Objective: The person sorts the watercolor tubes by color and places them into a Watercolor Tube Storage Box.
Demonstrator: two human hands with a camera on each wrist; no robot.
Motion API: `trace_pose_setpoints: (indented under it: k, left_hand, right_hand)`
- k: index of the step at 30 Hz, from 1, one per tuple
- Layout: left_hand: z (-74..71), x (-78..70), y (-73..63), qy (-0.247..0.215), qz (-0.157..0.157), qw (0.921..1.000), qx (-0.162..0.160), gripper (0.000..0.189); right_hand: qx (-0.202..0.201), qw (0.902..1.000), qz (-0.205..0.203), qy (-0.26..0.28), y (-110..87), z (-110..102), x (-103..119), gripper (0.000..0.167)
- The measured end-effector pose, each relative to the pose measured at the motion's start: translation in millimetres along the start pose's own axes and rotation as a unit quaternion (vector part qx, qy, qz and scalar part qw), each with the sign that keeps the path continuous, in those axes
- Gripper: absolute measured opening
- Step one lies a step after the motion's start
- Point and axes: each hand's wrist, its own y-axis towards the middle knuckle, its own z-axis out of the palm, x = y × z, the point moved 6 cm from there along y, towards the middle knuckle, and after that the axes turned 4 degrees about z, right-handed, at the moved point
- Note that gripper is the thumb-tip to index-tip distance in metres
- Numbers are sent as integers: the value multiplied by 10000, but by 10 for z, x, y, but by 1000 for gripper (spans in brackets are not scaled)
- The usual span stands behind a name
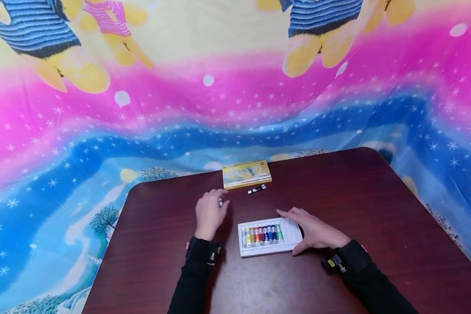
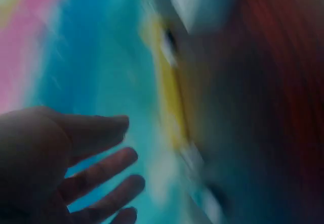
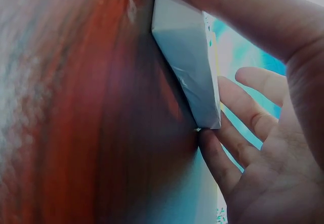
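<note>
A white plastic tray lies on the table with a row of colourful paint tubes in it. Its right end is gripped by my right hand, thumb at the near edge and fingers at the far edge. The right wrist view shows that hand's fingers against the tray's white side. To the tray's left, my left hand hovers over the table beside a small, partly hidden tube. In the blurred left wrist view its thumb and fingers are extended and apart, with nothing visible between them.
A yellow paint box lies at the table's back edge, with a black-and-white paint tube just in front of it. Behind the dark red-brown table hangs a colourful printed cloth.
</note>
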Motion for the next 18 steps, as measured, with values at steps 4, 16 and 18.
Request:
trace_pose_setpoints:
  k: [4, 16, 18]
  left_hand:
    - [50, 438, -96, 144, -742, 9958, 517, 36]
    - [-8, 514, -156, -648, -887, 9843, 1380, 24]
    - [-75, 512, -145, -617, -920, 9852, 1308, 21]
  right_hand:
    - [10, 10000, -20, 42, -6, -8, 2, 115]
    - [-24, 9999, -97, 80, -8, -10, 21, 115]
    - [-26, 9999, -104, 49, -8, -10, 26, 115]
